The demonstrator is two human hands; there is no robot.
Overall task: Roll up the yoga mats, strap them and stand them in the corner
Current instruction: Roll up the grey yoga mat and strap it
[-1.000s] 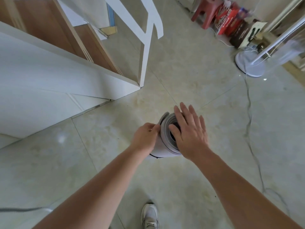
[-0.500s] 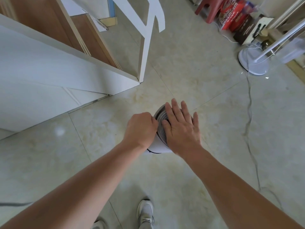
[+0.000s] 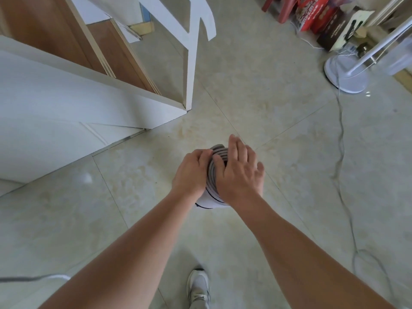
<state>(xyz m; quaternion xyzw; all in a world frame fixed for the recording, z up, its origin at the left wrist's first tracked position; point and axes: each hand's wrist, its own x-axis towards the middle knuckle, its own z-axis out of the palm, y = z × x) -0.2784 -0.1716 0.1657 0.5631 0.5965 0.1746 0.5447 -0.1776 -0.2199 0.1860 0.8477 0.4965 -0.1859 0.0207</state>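
Head cam, looking straight down, and we've got the rolled mat [image 3: 212, 175] standing on end on the tiled floor [image 3: 278, 112], right between both arms, approx. mid-frame. We see its top end as a grey spiral of layers, with the white outer skin showing lower down. A thin dark line runs round the roll near the bottom; we can't tell if that's a strap.

Left hand [image 3: 191, 172] is on the roll's left side. Its fingers are curled over the rim and wrapped against the outer layer, so that's a grip. Right hand [image 3: 239, 175] lies flat on the top end, fingers straight and close together, thumb on the spiral, palm pressing down. It isn't curled round anything.

Below the hands we spot one grey shoe [image 3: 199, 288] on the tiles, toe pointing up-frame.

Upper left, a big white panel [image 3: 66, 112] slants across, w/ brown wooden boards [image 3: 120, 54] behind it. Its corner is near the mat but doesn't touch it.

Over on the right, well apart from the mat, sits a round white fan base [image 3: 346, 74]. A grey cable [image 3: 341, 130] trails from it down the floor. Top right there's a red stool [image 3: 281, 7] and some boxes [image 3: 312, 16] next to it, but the print is too small to read.
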